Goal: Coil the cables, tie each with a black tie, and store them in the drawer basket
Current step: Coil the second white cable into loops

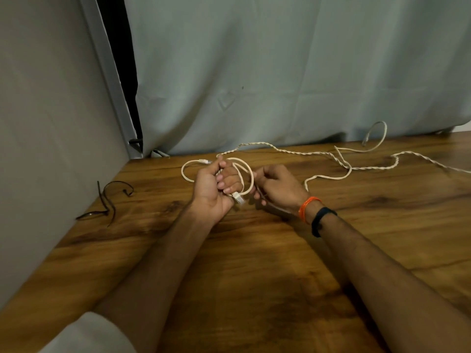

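Note:
A long white cable lies in loose, partly twisted runs across the far part of the wooden table. My left hand grips one end of it, with a small loop standing over the fingers and a white plug poking out below. Close beside it on the right, my right hand has its fingers curled on the cable at the loop's right side. Several black ties lie on the table at the left, near the wall. No drawer basket is in view.
A grey wall panel bounds the table on the left. A pale curtain hangs along the back edge. The cable's far end curls up near the curtain, and another run leaves the view at the right.

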